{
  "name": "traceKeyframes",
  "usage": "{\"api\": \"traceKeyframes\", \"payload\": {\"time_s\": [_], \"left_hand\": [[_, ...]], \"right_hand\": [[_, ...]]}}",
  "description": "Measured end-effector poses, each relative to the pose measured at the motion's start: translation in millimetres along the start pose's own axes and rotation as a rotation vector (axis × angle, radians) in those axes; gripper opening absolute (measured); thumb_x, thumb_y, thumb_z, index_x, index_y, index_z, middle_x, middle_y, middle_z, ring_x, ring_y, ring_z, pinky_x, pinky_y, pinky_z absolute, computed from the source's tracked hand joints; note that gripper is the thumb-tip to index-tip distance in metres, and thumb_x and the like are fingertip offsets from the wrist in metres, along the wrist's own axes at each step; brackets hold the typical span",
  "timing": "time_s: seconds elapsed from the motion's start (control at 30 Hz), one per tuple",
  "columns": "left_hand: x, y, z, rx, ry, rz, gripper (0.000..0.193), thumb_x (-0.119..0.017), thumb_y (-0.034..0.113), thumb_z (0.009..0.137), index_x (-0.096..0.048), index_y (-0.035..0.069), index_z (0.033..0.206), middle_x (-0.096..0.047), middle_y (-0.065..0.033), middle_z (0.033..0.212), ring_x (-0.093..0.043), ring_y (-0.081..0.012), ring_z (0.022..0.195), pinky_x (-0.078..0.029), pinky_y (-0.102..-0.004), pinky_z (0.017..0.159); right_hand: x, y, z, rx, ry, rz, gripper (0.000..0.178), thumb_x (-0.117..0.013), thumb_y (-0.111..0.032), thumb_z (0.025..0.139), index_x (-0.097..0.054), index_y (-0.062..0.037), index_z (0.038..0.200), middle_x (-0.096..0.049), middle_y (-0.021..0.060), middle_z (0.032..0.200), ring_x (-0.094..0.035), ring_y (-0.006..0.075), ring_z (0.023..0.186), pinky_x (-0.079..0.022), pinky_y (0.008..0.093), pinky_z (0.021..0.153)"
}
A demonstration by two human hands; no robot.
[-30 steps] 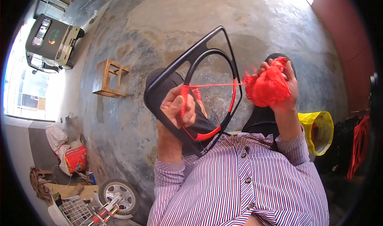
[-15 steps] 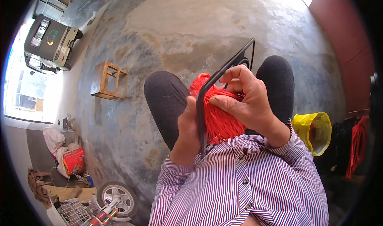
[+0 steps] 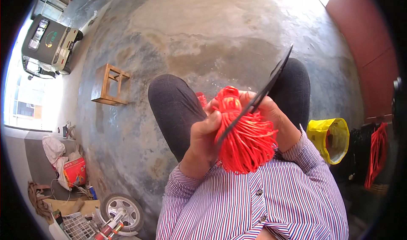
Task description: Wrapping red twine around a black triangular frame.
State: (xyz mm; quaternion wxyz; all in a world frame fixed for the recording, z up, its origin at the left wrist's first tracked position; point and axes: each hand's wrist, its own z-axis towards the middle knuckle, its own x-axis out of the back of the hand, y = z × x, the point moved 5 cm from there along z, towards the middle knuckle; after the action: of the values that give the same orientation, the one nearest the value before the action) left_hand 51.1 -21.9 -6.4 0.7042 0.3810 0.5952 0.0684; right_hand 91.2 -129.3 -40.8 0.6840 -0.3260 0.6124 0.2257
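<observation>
A thick red cord bundle (image 3: 246, 142) is bound near its top and fans out toward my shirt, like a tassel. My left hand (image 3: 201, 134) is closed on its left side, thumb pressed by the binding. Behind the bundle's upper right, my right hand (image 3: 271, 110) has its fingers curled against it; the bundle hides part of them. A long, thin black bar (image 3: 258, 98) slants across the bundle, its lower end by my left hand; I cannot tell its kind or what holds it. Another bit of red (image 3: 201, 98) shows beyond my left fingers.
My knees (image 3: 171, 93) flank the work. A wooden stool (image 3: 104, 85) lies on the concrete floor to the left. To the right stand a yellow bag (image 3: 318, 136) and hanging red cords (image 3: 375, 155). A wheel (image 3: 123, 210) and clutter sit lower left; a three-wheeled vehicle (image 3: 51, 45) is far left.
The bundle has turned and risen between my hands, so its bound top now shows. My right hand has moved from in front of the cords to behind them. The black bar has swung rightward.
</observation>
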Motion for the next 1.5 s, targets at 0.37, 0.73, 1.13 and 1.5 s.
{"api": "traceKeyframes", "payload": {"time_s": [0.37, 0.73, 1.13, 1.5], "left_hand": [[9, -5, -4, 0.041, 0.260, -0.117, 0.076, -0.027, 0.058, 0.104, -0.048, -0.007, 0.136, -0.061, -0.0193, 0.130, -0.059, -0.0276, 0.121, -0.043, -0.0405, 0.107], [-7, 6, -7, 0.073, -0.003, 0.051, 0.103, -0.026, 0.081, 0.090, -0.052, -0.007, 0.135, -0.062, -0.0145, 0.093, -0.054, -0.0164, 0.065, -0.042, -0.0260, 0.054], [34, 43, -12, -0.113, 0.075, 0.052, 0.042, -0.062, 0.023, 0.098, -0.056, 0.004, 0.134, -0.058, -0.0090, 0.086, -0.050, -0.0112, 0.057, -0.038, -0.0222, 0.046], [51, 54, -16, -0.248, 0.162, 0.139, 0.046, -0.062, 0.017, 0.098, -0.047, 0.012, 0.141, -0.055, -0.0118, 0.082, -0.048, -0.0125, 0.051, -0.036, -0.0219, 0.038]], "right_hand": [[17, -22, -3, 0.157, 0.075, -0.004, 0.028, -0.065, -0.015, 0.092, -0.063, 0.0024, 0.114, -0.069, 0.0168, 0.112, -0.069, 0.0259, 0.099, -0.056, 0.0419, 0.094], [45, -52, -20, 0.439, 0.138, -0.363, 0.030, -0.058, -0.021, 0.097, -0.062, 0.0014, 0.117, -0.068, 0.0129, 0.117, -0.065, 0.0208, 0.109, -0.049, 0.0376, 0.099], [-57, -79, -70, 0.503, -0.298, -0.304, 0.035, -0.041, -0.040, 0.105, -0.040, -0.0121, 0.084, -0.072, 0.0073, 0.089, -0.070, 0.0178, 0.083, -0.049, 0.0434, 0.092], [-41, -89, -112, 0.425, -0.353, -0.317, 0.033, -0.036, -0.040, 0.107, -0.038, -0.0080, 0.099, -0.062, 0.0114, 0.058, -0.059, 0.0216, 0.042, -0.053, 0.0412, 0.066]]}}
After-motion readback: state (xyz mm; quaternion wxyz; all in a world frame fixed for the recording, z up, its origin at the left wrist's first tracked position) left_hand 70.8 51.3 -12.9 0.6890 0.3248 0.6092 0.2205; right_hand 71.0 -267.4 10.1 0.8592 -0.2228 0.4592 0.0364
